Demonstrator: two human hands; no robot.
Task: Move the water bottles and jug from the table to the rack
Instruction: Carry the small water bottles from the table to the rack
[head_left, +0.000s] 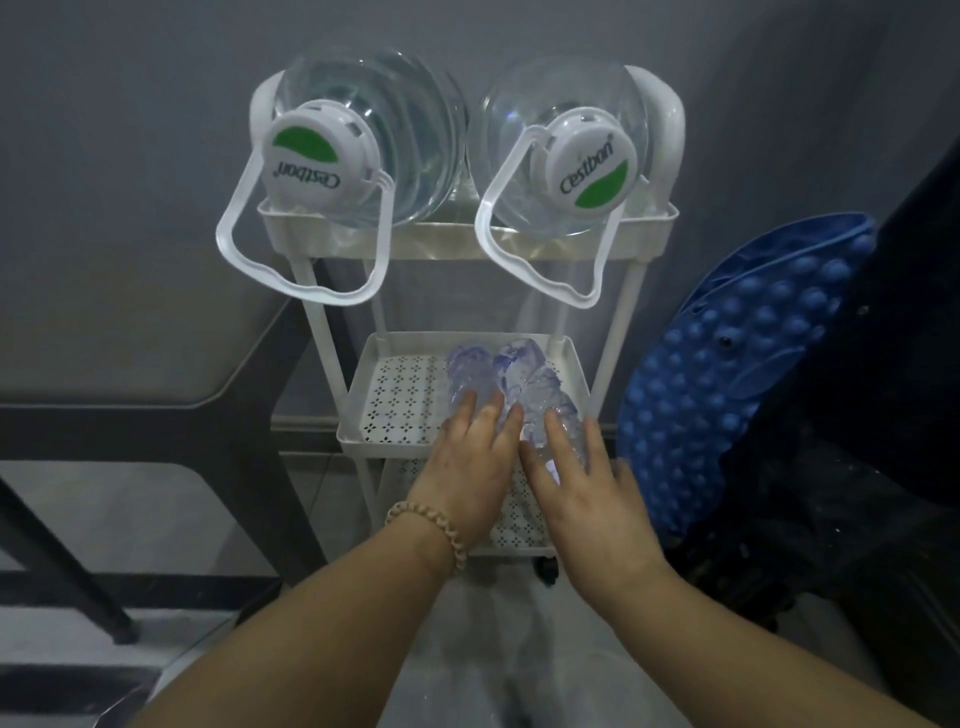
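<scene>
A white three-tier rack (395, 415) stands against the grey wall. Two large clear water jugs with white Cestbon caps stand on its top shelf, one at the left (363, 140) and one at the right (561, 150), their white carry handles hanging forward. On the middle shelf lie two clear small water bottles, a left bottle (470, 371) and a right bottle (540, 395), side by side on the right half. My left hand (467, 462), with a beaded bracelet, rests with straight fingers on the left bottle. My right hand (587, 499) lies with straight fingers on the right bottle.
A dark-framed glass table (156, 374) stands left of the rack. A blue bumpy mat (727, 374) leans against dark fabric at the right. The rack's bottom shelf (519, 530) shows below my hands, with a black caster under it.
</scene>
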